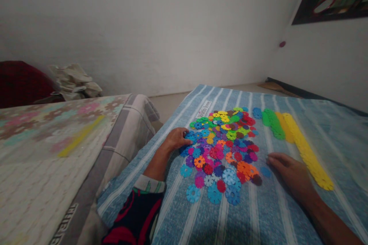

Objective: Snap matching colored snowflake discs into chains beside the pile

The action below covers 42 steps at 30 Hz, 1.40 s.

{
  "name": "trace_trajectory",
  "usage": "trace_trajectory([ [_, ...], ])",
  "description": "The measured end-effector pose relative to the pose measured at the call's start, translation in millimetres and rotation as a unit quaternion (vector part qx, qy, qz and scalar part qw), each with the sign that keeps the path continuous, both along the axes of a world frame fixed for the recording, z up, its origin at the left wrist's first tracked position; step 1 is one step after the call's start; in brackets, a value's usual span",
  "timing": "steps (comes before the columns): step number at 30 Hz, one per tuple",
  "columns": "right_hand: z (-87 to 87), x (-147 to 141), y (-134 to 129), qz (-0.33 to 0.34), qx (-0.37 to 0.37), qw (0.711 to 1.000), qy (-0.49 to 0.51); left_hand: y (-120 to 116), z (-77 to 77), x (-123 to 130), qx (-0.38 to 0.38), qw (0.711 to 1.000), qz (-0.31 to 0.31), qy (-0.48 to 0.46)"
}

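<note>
Head view: many-coloured notched discs (pixel 221 145) lie heaped, both hands (pixel 175 138) open, flat beside them.

Single head-worn camera, looking forward and down from above the person's lap, tilted slightly. Close range: the blue-and-white striped cloth (pixel 258 214) fills the lower right, with the heap of small multicoloured plastic gear-shaped discs (pixel 221 149) near centre. Farther off, the plain white wall (pixel 143 26) fills the top half. No second view, so no overlap.
</note>
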State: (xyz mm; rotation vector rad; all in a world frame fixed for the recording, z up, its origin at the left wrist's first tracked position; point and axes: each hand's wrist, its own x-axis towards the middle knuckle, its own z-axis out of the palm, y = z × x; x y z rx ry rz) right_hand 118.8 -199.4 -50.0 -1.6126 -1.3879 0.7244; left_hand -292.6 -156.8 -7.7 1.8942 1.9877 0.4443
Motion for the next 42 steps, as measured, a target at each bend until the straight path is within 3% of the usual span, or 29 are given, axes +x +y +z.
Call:
trace_trajectory([
  [10,-1.7,0,0,0.001,-0.005,1.000,-0.005,4,-11.2,-13,-0.007,0.997,-0.026,-0.076],
  [19,-1.0,0,0,-0.007,0.002,1.000,-0.028,6,-17.0,-13,0.015,0.987,-0.007,-0.158],
  [25,4.0,-24,-12,0.038,0.060,0.994,-0.077,3,-13.1,-14,0.013,0.985,-0.004,-0.171],
  [31,1.6,-46,-18,0.129,0.186,0.966,-0.126,2,-7.7,-6,0.050,0.988,0.003,-0.144],
  [38,-1.5,-63,-16,0.185,0.284,0.920,-0.197,-2,-7.5,19,0.041,0.984,-0.047,-0.167],
  [42,-3.0,-78,-15,0.212,0.326,0.893,-0.227,0,-8.4,10,0.073,0.984,-0.005,-0.161],
])
